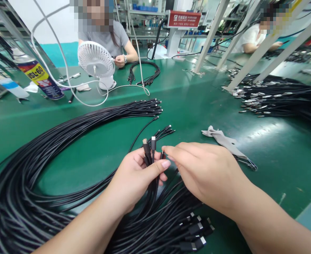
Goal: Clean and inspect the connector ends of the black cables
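Note:
Several black USB cables (pixel 153 144) are bunched in my left hand (pixel 138 173), which is closed around them just below their plugs. The plugs point upward past my thumb, and two show bare metal ends. My right hand (pixel 210 169) is closed in a pinch, its fingertips at the metal tip of one black cable plug (pixel 162 154) beside the bunch. Its thumb is mostly hidden behind the hand. Below my wrists, more cable plugs (pixel 196 227) lie on the green table (pixel 187 91). A long, curved bundle of black cables (pixel 73 123) sweeps around on the left.
Right of my hands lies a grey cloth (pixel 221 139) with a thin metal tool (pixel 250 164). A white fan (pixel 95 60), its cord and a spray can (pixel 40 76) stand at the back left. Metal posts (pixel 210 35) and a cable pile (pixel 277 95) are rightward. Two people sit beyond.

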A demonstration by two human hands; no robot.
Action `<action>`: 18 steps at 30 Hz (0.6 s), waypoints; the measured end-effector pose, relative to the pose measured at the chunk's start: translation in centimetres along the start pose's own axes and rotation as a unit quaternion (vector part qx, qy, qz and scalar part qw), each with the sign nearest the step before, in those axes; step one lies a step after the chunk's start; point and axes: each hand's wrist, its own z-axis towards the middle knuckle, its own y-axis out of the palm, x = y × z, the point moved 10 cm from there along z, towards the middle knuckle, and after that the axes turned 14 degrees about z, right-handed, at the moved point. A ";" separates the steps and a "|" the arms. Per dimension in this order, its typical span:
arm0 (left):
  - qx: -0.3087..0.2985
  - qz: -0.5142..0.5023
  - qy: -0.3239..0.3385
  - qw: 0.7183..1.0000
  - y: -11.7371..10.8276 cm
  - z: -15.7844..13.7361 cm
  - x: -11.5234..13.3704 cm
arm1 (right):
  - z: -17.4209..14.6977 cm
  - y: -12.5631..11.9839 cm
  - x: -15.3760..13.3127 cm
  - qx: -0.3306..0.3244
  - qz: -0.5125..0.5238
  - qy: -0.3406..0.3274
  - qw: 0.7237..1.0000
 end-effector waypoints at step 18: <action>0.002 0.003 -0.001 1.000 -0.1 0.0 -0.2 | 0.0 -0.1 0.0 0.007 -0.008 0.001 1.000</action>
